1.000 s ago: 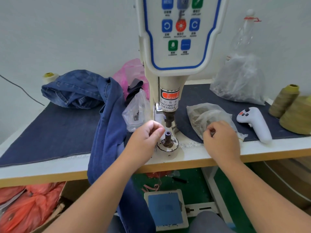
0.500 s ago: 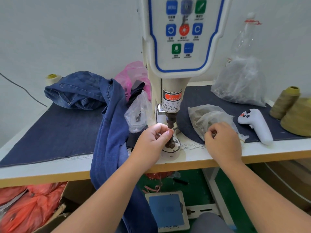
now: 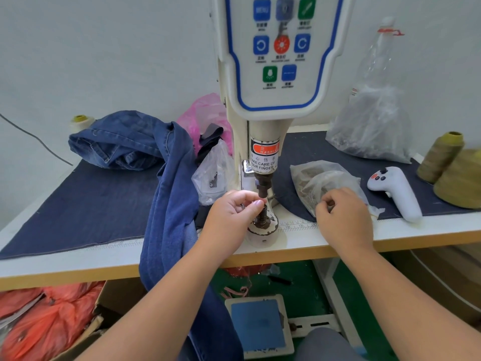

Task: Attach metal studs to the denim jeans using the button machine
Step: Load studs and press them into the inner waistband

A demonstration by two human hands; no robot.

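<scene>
The cream button machine (image 3: 270, 108) stands mid-table, its dark punch (image 3: 262, 187) above the lower die post (image 3: 261, 220). My left hand (image 3: 231, 212) is at the die top, fingertips pinched together over it; the small piece between them is too hidden to name. My right hand (image 3: 343, 214) rests on a clear bag of metal studs (image 3: 320, 183), fingers curled into the bag's opening. The blue denim jeans (image 3: 166, 183) lie to the left, one leg hanging over the table's front edge.
A second clear bag (image 3: 213, 175) sits left of the machine, a pink bag (image 3: 205, 113) behind it. A large bag and bottle (image 3: 372, 126), a white controller (image 3: 398, 191) and olive thread cones (image 3: 458, 173) stand right. A foot pedal (image 3: 260, 327) lies under the table.
My left hand moved forward from beside the die until its fingertips sit on top of the post under the punch. My right hand stayed at the stud bag.
</scene>
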